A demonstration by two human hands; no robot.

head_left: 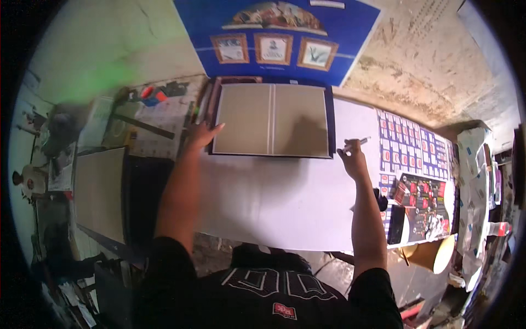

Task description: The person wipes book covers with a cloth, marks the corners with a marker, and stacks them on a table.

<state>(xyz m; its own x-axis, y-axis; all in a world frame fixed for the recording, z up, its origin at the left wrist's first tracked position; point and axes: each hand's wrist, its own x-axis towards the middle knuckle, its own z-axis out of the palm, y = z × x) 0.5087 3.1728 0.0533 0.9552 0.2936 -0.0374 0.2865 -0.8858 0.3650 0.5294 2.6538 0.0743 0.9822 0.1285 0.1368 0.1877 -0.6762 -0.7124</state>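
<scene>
A large book-cover piece point(246, 120) lies flat on the white tabletop, two grey-brown boards side by side on dark blue covering material, with pale strips between them. My left hand point(204, 135) rests at its left edge, thumb out toward the board, fingers apart. My right hand point(354, 159) is just off the lower right corner, fingers closed round a slim pen-like tool point(359, 143) that points up and right. Whether the tool is a pen or a knife is too small to tell. A shadow falls across the right board.
A similar board piece point(101, 197) lies at the left. Beyond it are a dark flat bar point(143, 126) and a red and blue object point(152, 96). Printed sheets point(408, 143), a dark colourful panel point(427, 203) and a black flat object point(396, 225) lie right. A blue poster point(274, 30) stands behind.
</scene>
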